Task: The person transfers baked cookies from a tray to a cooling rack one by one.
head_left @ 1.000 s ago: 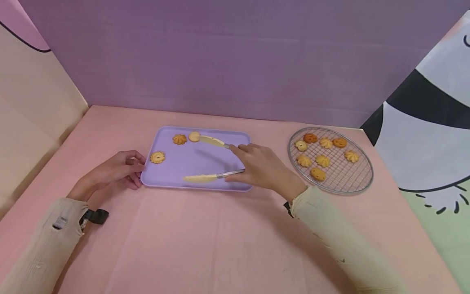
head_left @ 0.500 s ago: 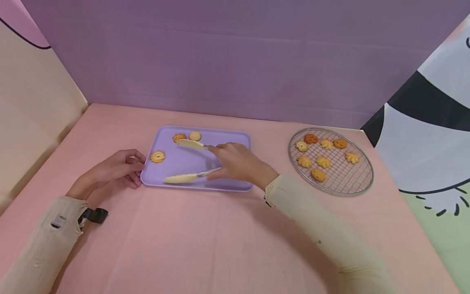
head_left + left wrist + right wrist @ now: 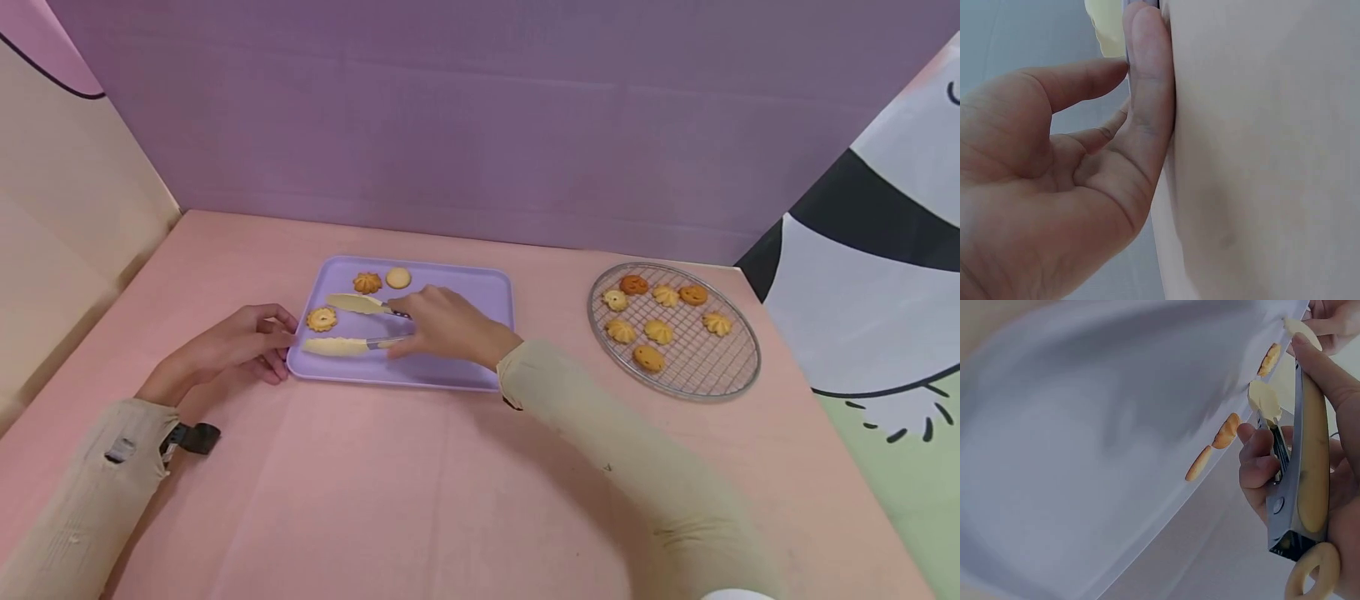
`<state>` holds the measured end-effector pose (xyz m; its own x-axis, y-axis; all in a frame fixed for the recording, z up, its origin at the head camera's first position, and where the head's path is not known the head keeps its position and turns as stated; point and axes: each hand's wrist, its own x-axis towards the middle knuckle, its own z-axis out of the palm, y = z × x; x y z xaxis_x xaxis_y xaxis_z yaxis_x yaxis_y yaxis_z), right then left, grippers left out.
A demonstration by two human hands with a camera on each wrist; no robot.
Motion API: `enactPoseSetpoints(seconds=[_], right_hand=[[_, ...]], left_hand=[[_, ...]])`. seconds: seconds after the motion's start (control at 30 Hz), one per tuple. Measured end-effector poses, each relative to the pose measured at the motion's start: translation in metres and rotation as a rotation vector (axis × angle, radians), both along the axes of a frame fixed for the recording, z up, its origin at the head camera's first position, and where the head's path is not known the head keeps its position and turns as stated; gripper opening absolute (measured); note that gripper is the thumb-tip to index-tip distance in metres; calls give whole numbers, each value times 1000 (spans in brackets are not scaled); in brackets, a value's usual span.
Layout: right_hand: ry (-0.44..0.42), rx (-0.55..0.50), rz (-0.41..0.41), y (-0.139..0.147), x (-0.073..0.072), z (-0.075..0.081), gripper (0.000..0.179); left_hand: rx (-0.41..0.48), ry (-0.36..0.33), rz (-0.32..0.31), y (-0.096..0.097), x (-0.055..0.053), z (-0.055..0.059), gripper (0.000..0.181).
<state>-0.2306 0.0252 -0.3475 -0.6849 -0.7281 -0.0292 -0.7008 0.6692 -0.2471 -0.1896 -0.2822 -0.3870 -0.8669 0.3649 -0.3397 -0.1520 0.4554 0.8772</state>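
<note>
My right hand (image 3: pixel 450 325) grips a pair of tongs (image 3: pixel 1313 456) with cream tips and metal arms. Their tips stand apart over the left part of a lilac tray (image 3: pixel 472 304), one on the far side and one on the near side of a ring-shaped cookie (image 3: pixel 322 319). A fluted cookie (image 3: pixel 367 283) and a plain round cookie (image 3: pixel 398 277) lie near the tray's back edge. At the tray's left rim, my left hand (image 3: pixel 243 342) holds the edge, its thumb against the rim in the left wrist view.
A round wire rack (image 3: pixel 720 358) stands on the right of the pink tabletop (image 3: pixel 360 492), with several cookies on it. A purple backdrop (image 3: pixel 480 125) rises behind the table, and printed cloth panels stand at both sides.
My right hand has carried the spread tongs leftward and lower across the tray, from beside the round cookie to around the ring-shaped one. The left hand and the cookies have stayed put.
</note>
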Motion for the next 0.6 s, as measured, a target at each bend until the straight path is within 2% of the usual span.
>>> enactPoseSetpoints(seconds=[0.37, 0.6], right_hand=[[-34, -73, -39, -2, -11, -8, 63], [-26, -68, -49, -1, -13, -7, 62]], left_hand=[[14, 1, -3, 0, 1, 1, 42], [16, 6, -1, 1, 1, 1, 42]])
